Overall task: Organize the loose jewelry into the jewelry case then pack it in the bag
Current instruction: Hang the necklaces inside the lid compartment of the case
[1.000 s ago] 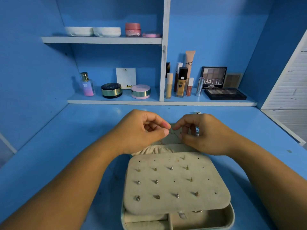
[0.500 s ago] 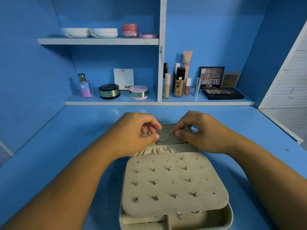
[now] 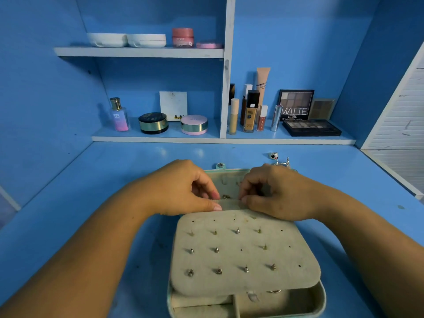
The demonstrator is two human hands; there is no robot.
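The jewelry case [image 3: 321, 301] lies open on the blue desk. Its beige earring panel [image 3: 243, 255] holds several small studs and covers most of the base. The case lid [image 3: 229, 177] lies flat beyond the panel. My left hand [image 3: 181, 189] and my right hand [image 3: 277, 193] rest on the lid, fingertips pinched on the rim of its elastic pocket [image 3: 230, 204]. A small metal jewelry piece [image 3: 226, 196] sits between my fingertips, just above that rim. Loose jewelry [image 3: 278, 158] lies on the desk behind my right hand. No bag is in view.
Shelves at the back carry a perfume bottle [image 3: 119, 115], round compacts [image 3: 153, 123], foundation tubes [image 3: 250, 111] and eyeshadow palettes [image 3: 311, 127]. Blue walls close both sides. A white slatted panel [image 3: 403, 115] stands at the right.
Both hands have dropped from above the case onto the lid, and the small metal piece now shows between the fingertips at the pocket rim.
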